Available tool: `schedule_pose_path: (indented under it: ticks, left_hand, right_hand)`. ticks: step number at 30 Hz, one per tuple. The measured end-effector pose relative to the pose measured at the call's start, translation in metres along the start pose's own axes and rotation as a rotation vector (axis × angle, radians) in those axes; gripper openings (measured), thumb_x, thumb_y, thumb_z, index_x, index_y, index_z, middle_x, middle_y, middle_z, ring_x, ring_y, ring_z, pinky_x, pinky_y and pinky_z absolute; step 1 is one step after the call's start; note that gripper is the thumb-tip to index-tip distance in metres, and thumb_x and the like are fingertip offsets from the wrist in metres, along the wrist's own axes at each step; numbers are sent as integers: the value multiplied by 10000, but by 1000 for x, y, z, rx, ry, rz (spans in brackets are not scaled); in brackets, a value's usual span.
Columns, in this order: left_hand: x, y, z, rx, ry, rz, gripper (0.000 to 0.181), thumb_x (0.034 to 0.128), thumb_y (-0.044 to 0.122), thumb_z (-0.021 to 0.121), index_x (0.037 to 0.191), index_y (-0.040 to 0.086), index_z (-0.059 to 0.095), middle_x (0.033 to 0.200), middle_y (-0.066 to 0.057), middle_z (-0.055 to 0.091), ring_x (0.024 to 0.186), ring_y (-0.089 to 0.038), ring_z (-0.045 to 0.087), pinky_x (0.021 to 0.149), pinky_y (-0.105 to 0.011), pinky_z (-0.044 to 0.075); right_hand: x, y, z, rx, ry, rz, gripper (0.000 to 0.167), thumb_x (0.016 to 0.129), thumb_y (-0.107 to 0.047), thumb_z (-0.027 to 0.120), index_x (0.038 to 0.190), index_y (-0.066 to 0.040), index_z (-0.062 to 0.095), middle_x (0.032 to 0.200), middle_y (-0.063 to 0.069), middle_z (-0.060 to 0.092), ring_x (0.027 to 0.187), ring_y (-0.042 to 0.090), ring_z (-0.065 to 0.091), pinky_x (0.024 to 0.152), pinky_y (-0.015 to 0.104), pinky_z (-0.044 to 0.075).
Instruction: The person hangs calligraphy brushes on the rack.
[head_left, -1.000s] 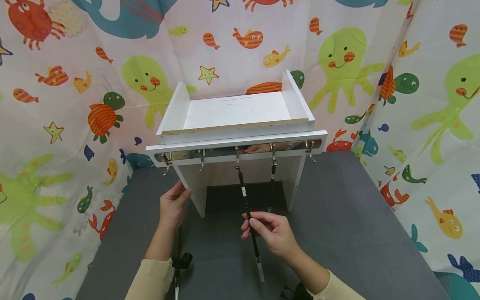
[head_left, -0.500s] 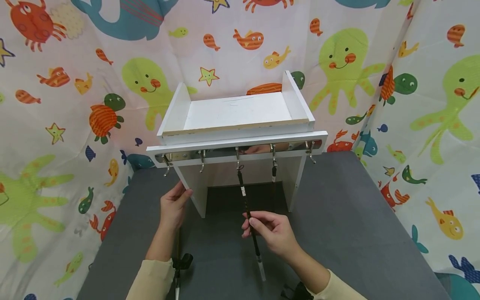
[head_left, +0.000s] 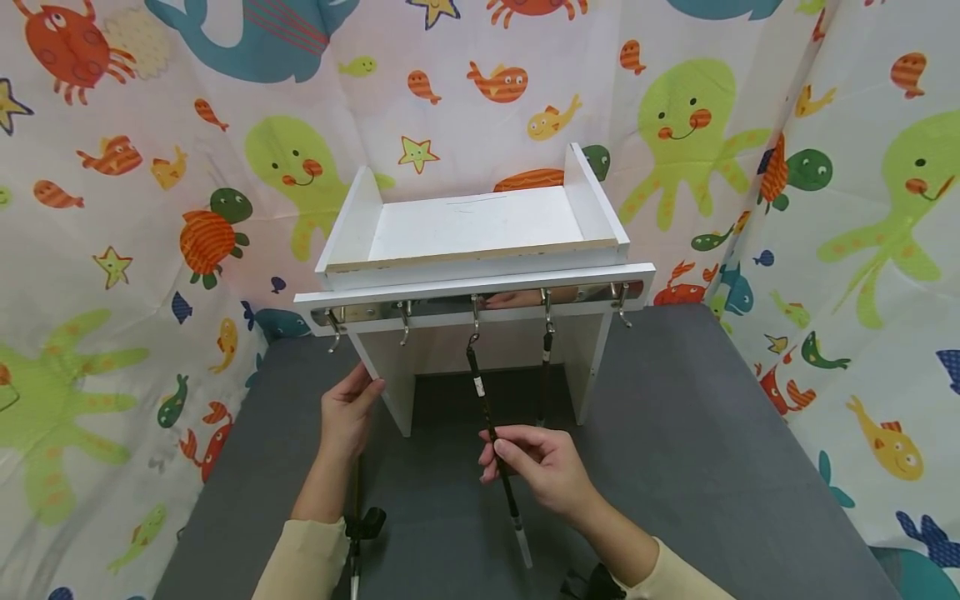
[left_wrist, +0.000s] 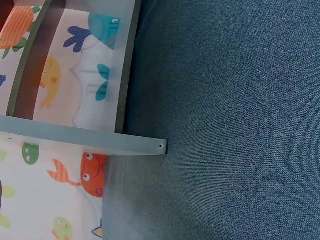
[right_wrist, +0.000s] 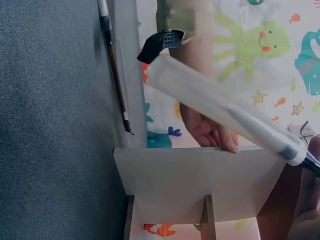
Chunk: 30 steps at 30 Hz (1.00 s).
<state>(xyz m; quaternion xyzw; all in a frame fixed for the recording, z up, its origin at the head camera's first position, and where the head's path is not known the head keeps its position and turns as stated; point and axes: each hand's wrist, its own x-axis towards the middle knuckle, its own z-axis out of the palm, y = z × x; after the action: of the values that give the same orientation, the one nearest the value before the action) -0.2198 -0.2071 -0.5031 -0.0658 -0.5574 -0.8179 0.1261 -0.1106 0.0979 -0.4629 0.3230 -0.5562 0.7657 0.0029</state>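
Observation:
My right hand [head_left: 543, 467] pinches a dark calligraphy brush [head_left: 484, 408] between thumb and fingers, its clear-capped tip slanting down towards me. In the right wrist view the clear cap [right_wrist: 220, 107] shows pale bristles inside. The brush's cord loop is right by the tip of the middle hook [head_left: 476, 312]; whether it touches is too small to tell. My left hand [head_left: 348, 408] grips the front edge of the left side panel of a white shelf [head_left: 480, 221]. A second brush [head_left: 547, 358] hangs from the hook to the right.
Along the shelf front runs a metal hook rail [head_left: 442, 305] with several hooks. Another capped brush [right_wrist: 117, 80] lies on the grey table [head_left: 720, 467], left of the shelf and partly under my left arm. A sea-animal curtain [head_left: 465, 108] stands behind and at both sides.
The top of the held brush has shifted slightly right, then back left and a little down, staying near the middle hook. The hanging brush sways slightly. My left hand stays on the panel.

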Motion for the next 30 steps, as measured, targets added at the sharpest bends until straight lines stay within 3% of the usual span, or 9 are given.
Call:
schedule_pose_path:
  ticks: [7, 26, 30]
  left_hand:
    - [-1, 2, 2, -36, -4, -4, 492, 901, -212, 582, 1310, 56, 633, 1202, 39, 727, 1167, -99, 669, 941, -258, 550]
    - [0, 0, 2, 12, 15, 0, 477, 894, -149, 648, 1347, -12, 586, 1207, 43, 726, 1171, -104, 669, 956, -263, 544]
    - [0, 0, 2, 19, 23, -7, 471, 897, -148, 645, 1344, -12, 588, 1203, 49, 728, 1172, -102, 669, 959, -264, 543]
  right_hand:
    - [-1, 4, -1, 18, 7, 12, 218, 1000, 93, 516, 1167, 195, 612, 886, 382, 632, 765, 170, 749, 736, 470, 609]
    - [0, 7, -3, 42, 23, 17, 223, 1003, 91, 511, 1168, 207, 606, 881, 396, 616, 760, 146, 746, 743, 454, 612]
    - [0, 6, -3, 33, 46, 48, 229, 1010, 67, 519, 1173, 199, 610, 894, 331, 664, 756, 154, 746, 755, 447, 614]
